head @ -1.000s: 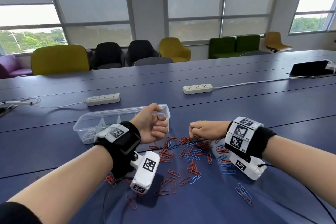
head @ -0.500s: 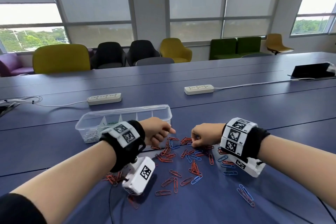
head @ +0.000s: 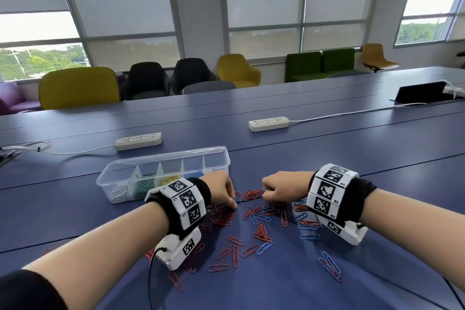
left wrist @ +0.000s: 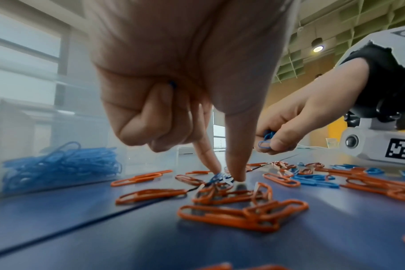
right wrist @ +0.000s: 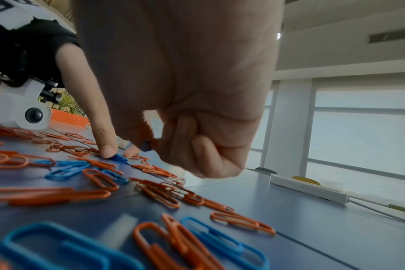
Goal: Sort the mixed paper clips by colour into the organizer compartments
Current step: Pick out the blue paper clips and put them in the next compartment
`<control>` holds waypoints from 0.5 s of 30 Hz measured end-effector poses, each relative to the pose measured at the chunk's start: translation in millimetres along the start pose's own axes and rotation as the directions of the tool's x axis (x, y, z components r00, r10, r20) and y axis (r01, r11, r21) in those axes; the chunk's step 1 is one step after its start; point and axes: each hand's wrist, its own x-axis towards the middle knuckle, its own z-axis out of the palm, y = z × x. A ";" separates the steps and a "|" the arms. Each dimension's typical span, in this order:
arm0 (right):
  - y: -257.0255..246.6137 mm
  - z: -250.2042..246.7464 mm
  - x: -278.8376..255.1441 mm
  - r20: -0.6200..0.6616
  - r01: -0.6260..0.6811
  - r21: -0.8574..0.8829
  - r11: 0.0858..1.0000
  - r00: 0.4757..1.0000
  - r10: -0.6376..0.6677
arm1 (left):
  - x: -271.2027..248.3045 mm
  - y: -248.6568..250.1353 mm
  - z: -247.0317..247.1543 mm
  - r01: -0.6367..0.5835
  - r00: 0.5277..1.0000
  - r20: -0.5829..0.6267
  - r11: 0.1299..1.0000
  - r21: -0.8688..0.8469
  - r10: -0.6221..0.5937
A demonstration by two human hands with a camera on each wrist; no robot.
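- The left hand [head: 221,190] is low over the worktop [head: 327,158], just near of the organizer [head: 118,173]; its thumb and forefinger reach straight down and pinch a blue clip [left wrist: 216,178] that lies on the surface among orange ones.
- Its other three fingers [left wrist: 150,117] are curled into the palm, and a bit of blue shows in the fold, so more clips seem tucked there.
- The right hand [head: 281,187] is beside it, to the right, knuckles up, its fingers curled round a small bunch of blue clips [left wrist: 265,141] held off the surface.
- The two hands are close together but apart.
- Loose paper clips [head: 259,231], orange and blue mixed, lie scattered on the worktop beneath and near of both hands, with a few more [head: 329,265] off to the right.
- The organizer is a clear, long box with dividers, left of and behind the left hand. From its left end the compartments hold white, green, yellow and blue clips [left wrist: 60,164]; the right-hand one is partly hidden by the left hand.
- Two power strips [head: 138,141] lie farther back on the worktop, and chairs [head: 79,87] stand along the far windows.
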 end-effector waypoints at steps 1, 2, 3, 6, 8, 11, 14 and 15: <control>0.5 0.0 -0.4 -0.001 -0.001 0.004 1.000 1.000 0.001 | -0.9 -0.4 -0.7 0.003 1.000 0.000 1.000 0.005 -0.003; 0.9 -0.1 -0.4 -0.003 -0.002 0.008 1.000 1.000 0.002 | -1.0 -1.1 -1.0 0.003 1.000 0.001 1.000 0.016 -0.003; 1.3 0.0 -0.6 -0.005 -0.002 0.010 1.000 1.000 0.002 | -1.1 -1.5 -1.0 -0.003 1.000 0.007 1.000 0.029 0.002; 1.1 0.4 -0.2 -0.006 0.002 0.008 1.000 1.000 -0.002 | -1.7 -0.8 -1.0 -0.030 0.999 0.019 0.998 0.054 0.029; 0.3 0.4 -0.3 -0.001 0.005 0.012 1.000 1.000 -0.005 | -2.0 0.8 -1.2 -0.047 0.999 0.021 0.995 0.086 0.046; -1.5 -0.1 -0.8 -0.007 0.017 0.022 1.000 1.000 -0.016 | -2.3 4.4 -0.1 -0.090 0.996 0.028 0.982 0.166 0.087; -3.7 -0.3 -2.0 -0.027 0.021 0.024 0.999 0.999 -0.021 | -1.8 8.0 4.6 -0.117 0.993 0.057 0.953 0.279 0.105; -3.9 -0.2 -2.6 -0.030 0.020 0.023 1.000 0.999 -0.020 | -2.1 9.7 6.2 -0.126 0.992 0.061 0.938 0.323 0.112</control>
